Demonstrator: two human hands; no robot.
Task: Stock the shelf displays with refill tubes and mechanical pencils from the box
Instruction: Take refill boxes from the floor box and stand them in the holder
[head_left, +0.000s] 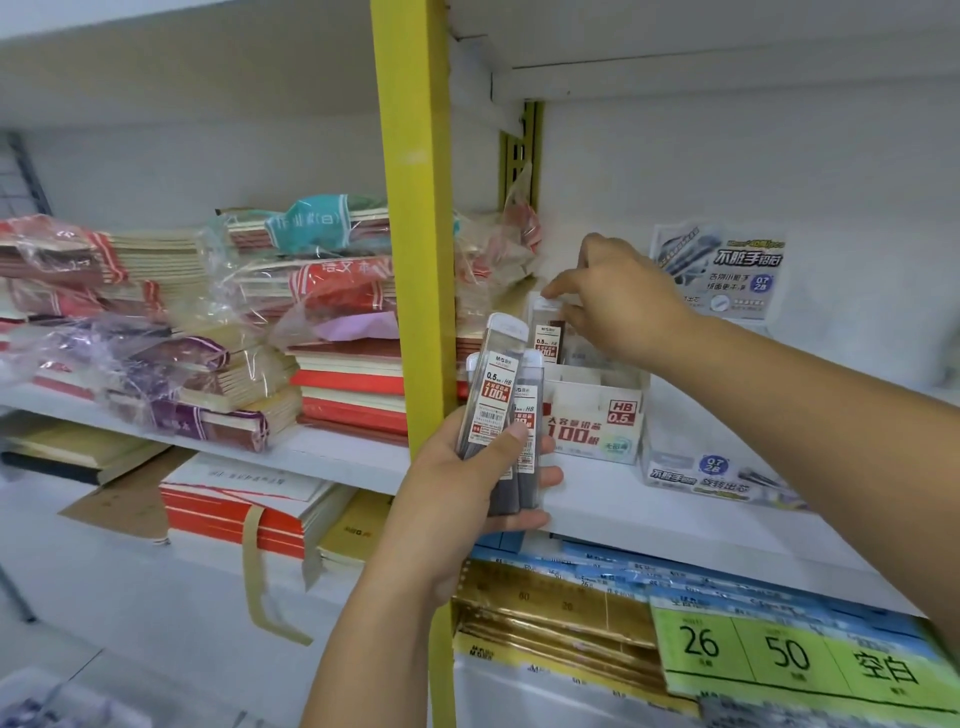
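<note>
My left hand (467, 488) is clenched around a small bundle of refill tubes (501, 410), clear flat cases with dark leads inside and red-and-white labels marked 0.5 and HB. They stand upright in my grip, fanned a little, with my thumb pressed across the front one's label. I hold them just in front of the yellow upright post (415, 223) that divides the shelving.

My right hand (618, 301) reaches over the white display box (597, 415) on the white shelf (675, 499), its front printed HB 0.5 and 100. My fingers pinch the top of a single refill tube (548, 338), which stands upright at the left rear of the box, its lower end already down inside. Whether it sits in its own compartment I cannot tell, since my hand covers much of the interior.

Just right of that box sits a second display box (706, 473) marked 0.7 2B, with a tall printed card (727, 270) rising behind it against the back wall.

Left of the post, stacks of notebooks (343, 384) in loose clear plastic wrap fill the same shelf level, red, purple and cream spines showing. More flat books (234, 504) lie on the shelf beneath. Below my right arm, blue and gold packs lie flat, with a green label (789, 654) reading 26 and 50 at their front edge.
</note>
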